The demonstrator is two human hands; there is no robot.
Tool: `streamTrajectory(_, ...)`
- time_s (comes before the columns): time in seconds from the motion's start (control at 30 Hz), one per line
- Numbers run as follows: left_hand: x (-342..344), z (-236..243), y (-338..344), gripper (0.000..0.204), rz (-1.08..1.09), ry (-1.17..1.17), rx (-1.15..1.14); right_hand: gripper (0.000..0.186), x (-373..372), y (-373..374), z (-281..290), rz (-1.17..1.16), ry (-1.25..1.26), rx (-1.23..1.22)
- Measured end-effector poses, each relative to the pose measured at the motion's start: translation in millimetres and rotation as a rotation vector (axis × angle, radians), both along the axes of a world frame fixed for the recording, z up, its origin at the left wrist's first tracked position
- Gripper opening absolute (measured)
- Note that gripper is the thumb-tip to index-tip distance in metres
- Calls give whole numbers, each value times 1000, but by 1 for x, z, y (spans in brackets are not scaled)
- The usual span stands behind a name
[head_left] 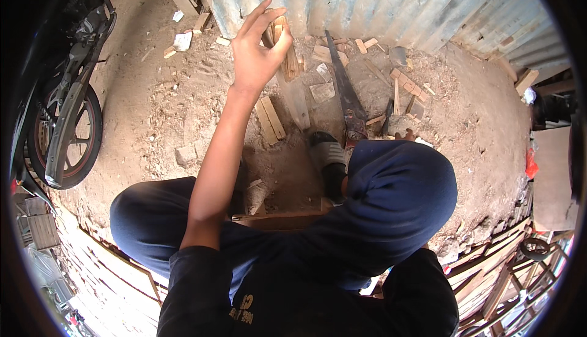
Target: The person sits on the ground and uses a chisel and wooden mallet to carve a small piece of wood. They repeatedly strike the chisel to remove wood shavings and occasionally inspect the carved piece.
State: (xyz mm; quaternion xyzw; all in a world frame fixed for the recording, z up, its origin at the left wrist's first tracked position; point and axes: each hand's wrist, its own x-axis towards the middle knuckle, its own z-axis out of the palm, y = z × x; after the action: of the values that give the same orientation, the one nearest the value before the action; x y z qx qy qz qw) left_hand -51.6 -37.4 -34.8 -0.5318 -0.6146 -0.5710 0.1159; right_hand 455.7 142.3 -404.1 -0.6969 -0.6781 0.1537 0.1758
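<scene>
So, nearest the body, the bent right knee (403, 184) covers most of the right hand (406, 135); only its fingers peep out beyond, near a slim dark tool (387, 118), and whether they grip anything cannot be told. Just ahead, a saw (344, 86) lies idle on the dirt (147, 117). To its left, two small wooden blocks (269, 120) sit side by side, near a flat plank (298, 106). Farther out, here's the left hand (257, 55), thumb and fingers curled round a wooden block (291, 62) at the plank's far end. Loose offcuts (408, 84) are strewn toward the corrugated wall (391, 0). Some cutting seems done, judging by those pieces; the held block looks under way, and how much remains can't be judged.
</scene>
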Motion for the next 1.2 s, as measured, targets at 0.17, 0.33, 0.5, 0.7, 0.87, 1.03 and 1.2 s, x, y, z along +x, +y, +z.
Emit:
streamTrajectory(0.17, 17, 7, -1, 28, 40, 6, -9, 53, -7, -29, -38, 82, 90, -133)
streamTrajectory(0.33, 17, 23, 4, 25, -203, -100, -63, 38, -124, -60, 121, 169, 275, -25)
streamTrajectory(0.5, 23, 20, 18, 32, -112, 20, -80, 43, -231, -76, 316, 850, 778, 163)
streamTrajectory(0.7, 20, 9, 50, 30, -254, -197, 270, 42, -295, -97, 408, 1201, 700, 325)
streamTrajectory(0.87, 22, 1, 58, 40, -338, -489, 223, 36, -321, -93, 405, 1176, 666, 374)
streamTrajectory(1.03, 28, 2, 66, 45, -293, -418, 220, 23, -326, -84, 405, 1092, 687, 266)
streamTrajectory(1.2, 27, 3, 65, 47, -257, -433, 147, 21, -329, -80, 408, 1023, 706, 161)
